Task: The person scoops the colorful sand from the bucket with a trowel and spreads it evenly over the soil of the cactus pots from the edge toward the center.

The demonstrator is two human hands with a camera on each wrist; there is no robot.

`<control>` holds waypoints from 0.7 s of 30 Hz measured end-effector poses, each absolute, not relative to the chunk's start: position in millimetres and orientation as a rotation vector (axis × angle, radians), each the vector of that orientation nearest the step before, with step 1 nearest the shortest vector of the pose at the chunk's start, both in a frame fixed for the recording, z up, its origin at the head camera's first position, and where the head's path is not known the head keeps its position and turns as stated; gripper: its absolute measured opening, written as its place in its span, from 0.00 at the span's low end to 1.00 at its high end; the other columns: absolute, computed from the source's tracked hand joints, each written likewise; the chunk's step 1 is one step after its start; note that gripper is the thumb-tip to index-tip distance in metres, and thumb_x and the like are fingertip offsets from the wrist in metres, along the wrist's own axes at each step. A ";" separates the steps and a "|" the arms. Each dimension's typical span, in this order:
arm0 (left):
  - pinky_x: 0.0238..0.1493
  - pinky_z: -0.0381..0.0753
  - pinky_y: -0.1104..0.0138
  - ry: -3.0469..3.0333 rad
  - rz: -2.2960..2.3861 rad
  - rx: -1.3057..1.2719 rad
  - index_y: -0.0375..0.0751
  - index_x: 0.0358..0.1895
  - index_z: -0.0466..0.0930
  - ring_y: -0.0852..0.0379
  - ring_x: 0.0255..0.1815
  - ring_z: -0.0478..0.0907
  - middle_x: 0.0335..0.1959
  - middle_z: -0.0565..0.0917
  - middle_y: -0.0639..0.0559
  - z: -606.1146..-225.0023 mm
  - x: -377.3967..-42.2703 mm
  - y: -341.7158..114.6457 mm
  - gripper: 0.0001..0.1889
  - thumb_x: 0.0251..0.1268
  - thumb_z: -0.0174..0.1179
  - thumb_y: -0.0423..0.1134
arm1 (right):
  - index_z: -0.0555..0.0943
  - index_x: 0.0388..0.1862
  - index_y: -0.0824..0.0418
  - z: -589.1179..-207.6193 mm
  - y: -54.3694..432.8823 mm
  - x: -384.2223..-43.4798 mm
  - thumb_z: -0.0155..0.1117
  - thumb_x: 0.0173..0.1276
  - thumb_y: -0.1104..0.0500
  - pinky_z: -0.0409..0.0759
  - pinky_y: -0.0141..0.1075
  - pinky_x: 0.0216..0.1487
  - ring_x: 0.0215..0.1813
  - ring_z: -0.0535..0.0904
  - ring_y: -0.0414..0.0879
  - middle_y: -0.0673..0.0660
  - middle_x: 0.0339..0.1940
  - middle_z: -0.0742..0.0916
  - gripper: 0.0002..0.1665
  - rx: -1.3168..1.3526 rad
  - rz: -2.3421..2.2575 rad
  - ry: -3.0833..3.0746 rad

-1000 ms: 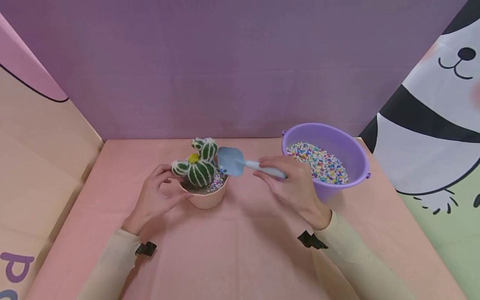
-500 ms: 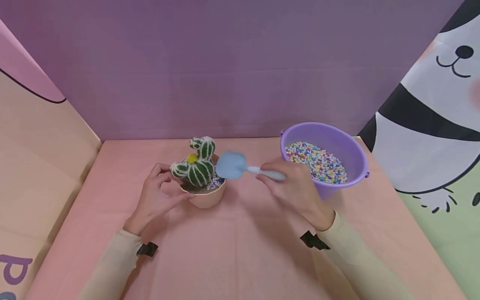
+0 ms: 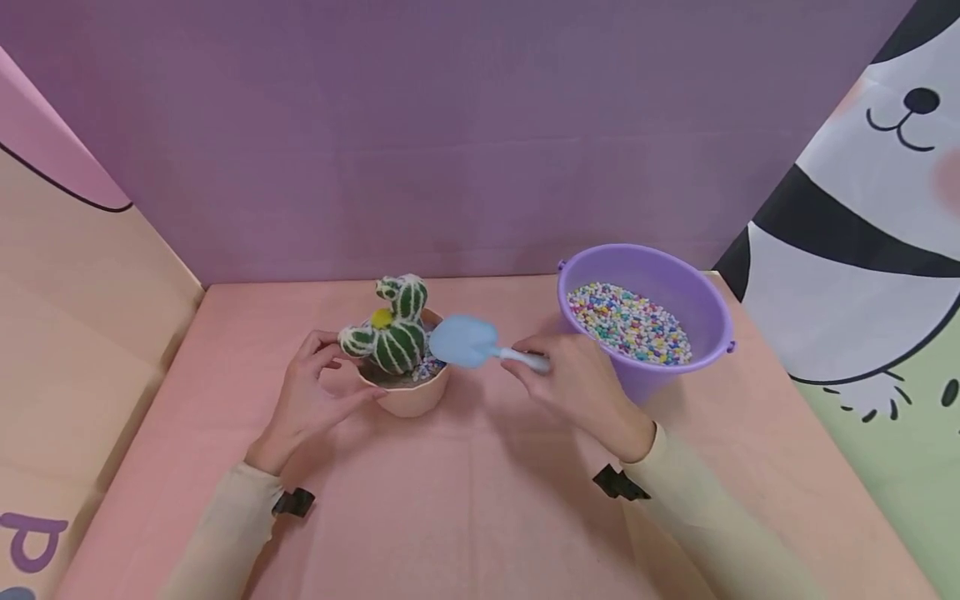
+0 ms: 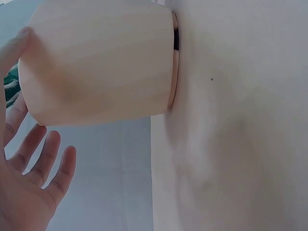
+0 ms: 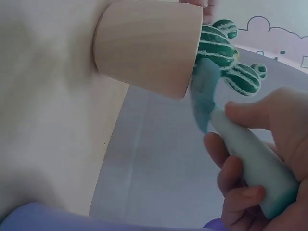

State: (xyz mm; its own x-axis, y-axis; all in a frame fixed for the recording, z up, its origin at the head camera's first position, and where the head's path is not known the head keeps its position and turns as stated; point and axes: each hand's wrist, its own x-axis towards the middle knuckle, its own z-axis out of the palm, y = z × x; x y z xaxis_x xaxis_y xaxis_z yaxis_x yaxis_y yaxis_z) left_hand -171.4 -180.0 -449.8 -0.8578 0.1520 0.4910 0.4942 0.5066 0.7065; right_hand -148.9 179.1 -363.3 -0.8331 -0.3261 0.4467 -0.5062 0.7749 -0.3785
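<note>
A pale peach flowerpot [image 3: 411, 402] holds a green cactus [image 3: 399, 345] with white stripes and a yellow flower. Dark soil and small coloured beads [image 3: 427, 368] show inside it, the beads on its right side. My left hand [image 3: 311, 398] grips the pot's rim from the left, thumb on the near side and fingers behind. The left wrist view shows the thumb against the pot wall [image 4: 101, 62]. In my right hand [image 3: 581, 387] is a light blue trowel [image 3: 465, 340], held by its handle [image 5: 252, 163]. Its blade overlaps the pot's right rim, tilted beside the cactus.
A purple bucket [image 3: 648, 375] with many coloured beads [image 3: 630, 323] stands to the right, behind the right hand. Pink cloth [image 3: 450, 517] covers the table. A purple backdrop [image 3: 480, 142] rises along its far edge, with printed side panels left and right.
My right hand has moved slightly left and nearer to me, and the trowel blade has turned and come a little lower. The left hand stays on the pot.
</note>
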 end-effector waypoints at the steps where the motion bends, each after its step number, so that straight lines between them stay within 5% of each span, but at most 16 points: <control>1: 0.54 0.79 0.66 -2.384 -1.289 -0.536 0.42 0.45 0.87 0.63 0.58 0.75 0.55 0.81 0.50 -450.3 -171.5 -180.4 0.25 0.42 0.88 0.39 | 0.94 0.39 0.56 -362.6 179.8 -148.3 0.82 0.64 0.52 0.82 0.38 0.35 0.29 0.84 0.41 0.48 0.31 0.93 0.10 0.622 0.717 -2.605; 10: 0.53 0.79 0.69 -2.344 -1.334 -0.505 0.38 0.65 0.78 0.62 0.57 0.75 0.60 0.83 0.47 -443.8 -168.8 -180.5 0.37 0.49 0.83 0.36 | 0.94 0.40 0.52 -350.0 188.0 -142.8 0.80 0.65 0.51 0.81 0.38 0.34 0.29 0.85 0.39 0.45 0.31 0.93 0.09 0.528 0.803 -2.579; 21: 0.57 0.77 0.68 -2.131 -1.351 -0.459 0.35 0.60 0.82 0.59 0.59 0.78 0.57 0.85 0.42 -418.4 -160.7 -169.0 0.28 0.54 0.77 0.31 | 0.95 0.41 0.53 -337.5 204.5 -140.0 0.80 0.64 0.51 0.79 0.34 0.34 0.31 0.85 0.41 0.49 0.34 0.95 0.09 0.470 0.825 -2.501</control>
State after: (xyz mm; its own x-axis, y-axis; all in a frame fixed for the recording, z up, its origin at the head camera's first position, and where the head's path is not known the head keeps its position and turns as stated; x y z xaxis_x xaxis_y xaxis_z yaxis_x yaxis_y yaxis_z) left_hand -160.7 -169.0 -418.4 -0.7790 -0.0142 0.6268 0.5608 0.4312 0.7068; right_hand -140.0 204.5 -337.5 -0.8346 -0.1720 0.5232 -0.4496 0.7616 -0.4667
